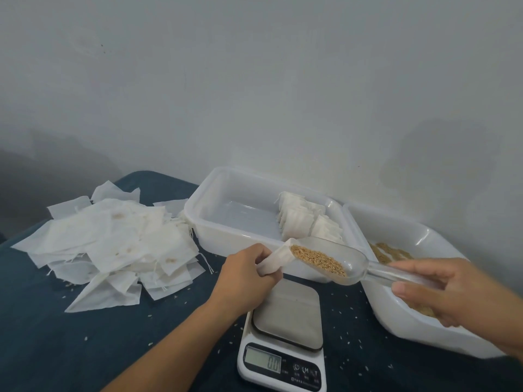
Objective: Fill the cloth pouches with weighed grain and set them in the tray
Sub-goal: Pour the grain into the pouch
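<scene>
The small white cloth pouch (276, 260) I hold is thin, soft and creased, its mouth turned towards the clear plastic scoop (334, 260), a rounded trough with a long straight handle. Golden-brown grain (318, 261) lies heaped and pebbly in the scoop's bowl, whose front lip sits at the pouch's opening. Left of me sprawls a loose heap of flat white cloth pouches (113, 244), gauzy, some stained tan, with stray strings. Behind the scoop stands a white translucent rectangular plastic tray (203, 219), smooth-walled, with filled pouches (305, 219) standing in a row at its right end. To the right, a second white plastic tub (396, 222) holds more grain. Below my hands sits a white digital kitchen scale (283, 343) with a bare square grey platform.

Everything rests on a dark blue cloth-covered table (56, 335) sprinkled with pale grains, against a plain grey-white wall.

My left hand (249, 273) pinches the pouch, fingers curled round it. My right hand (447, 290) grips the scoop handle, reaching leftward over the tub.
</scene>
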`<state>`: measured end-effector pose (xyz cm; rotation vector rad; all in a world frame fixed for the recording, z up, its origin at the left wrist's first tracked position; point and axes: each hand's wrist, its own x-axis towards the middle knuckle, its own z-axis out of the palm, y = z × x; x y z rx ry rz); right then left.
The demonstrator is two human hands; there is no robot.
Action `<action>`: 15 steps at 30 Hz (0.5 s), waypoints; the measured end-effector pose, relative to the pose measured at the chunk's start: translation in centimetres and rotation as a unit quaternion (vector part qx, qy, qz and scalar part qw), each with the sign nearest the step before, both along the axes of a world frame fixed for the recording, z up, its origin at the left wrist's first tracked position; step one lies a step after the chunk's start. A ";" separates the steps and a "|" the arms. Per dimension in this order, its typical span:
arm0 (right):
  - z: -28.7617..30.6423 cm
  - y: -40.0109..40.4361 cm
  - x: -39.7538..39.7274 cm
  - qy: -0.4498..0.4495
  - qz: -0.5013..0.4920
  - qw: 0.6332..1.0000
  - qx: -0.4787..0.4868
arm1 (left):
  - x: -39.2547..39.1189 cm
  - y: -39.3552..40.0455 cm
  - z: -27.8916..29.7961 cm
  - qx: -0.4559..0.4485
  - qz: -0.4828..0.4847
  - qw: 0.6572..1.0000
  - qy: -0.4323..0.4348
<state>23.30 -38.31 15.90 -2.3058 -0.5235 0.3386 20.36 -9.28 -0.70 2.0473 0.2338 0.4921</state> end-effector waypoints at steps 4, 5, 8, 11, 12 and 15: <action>-1.4 -0.6 -0.2 -0.001 -0.013 0.997 0.078 | 0.0 0.1 0.1 -0.016 0.001 1.000 -0.004; -1.9 -0.7 -0.2 -0.003 -0.016 0.995 0.100 | 0.0 0.1 0.0 -0.021 0.004 1.000 -0.006; -3.8 -0.5 -0.4 -0.005 -0.021 0.985 0.172 | 0.1 0.1 0.0 -0.040 0.007 0.999 -0.005; -5.9 0.7 -0.3 -0.010 -0.025 0.970 0.240 | 0.1 0.0 -0.1 -0.067 -0.004 0.998 -0.002; -6.6 1.3 -0.1 -0.012 -0.029 0.964 0.263 | 0.1 0.0 0.0 -0.080 -0.013 0.997 0.000; -8.1 3.7 0.9 -0.004 -0.042 0.949 0.313 | 0.1 -0.1 0.0 -0.103 -0.046 0.994 -0.002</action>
